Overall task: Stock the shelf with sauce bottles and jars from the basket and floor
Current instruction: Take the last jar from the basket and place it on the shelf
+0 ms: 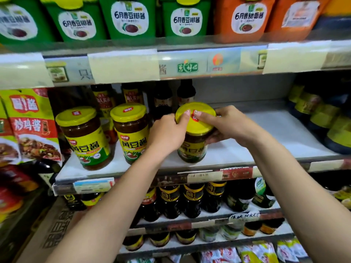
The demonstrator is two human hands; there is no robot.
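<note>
We have both hands on one yellow-lidded sauce jar (192,138) standing upright on the white shelf (275,135). Our left hand (168,132) grasps it by the lid edge and shoulder, and our right hand (226,124) wraps its far side with fingertips (199,115) laid on the lid. Just left of our left hand stand two matching jars, the nearer one (131,132) just beside the wrist, the farther one (84,137) beyond it. Behind the hands, dark sauce bottles (185,93) crowd the back of the shelf. To the right of our right hand the shelf is bare white up to a row of dark bottles with yellow labels (322,114). Above the hands, green tubs (129,17) and orange tubs (247,17) line the upper shelf; below our forearms sit more dark bottles (190,198). Left of the jars hang red-and-green sauce pouches (30,126).
</note>
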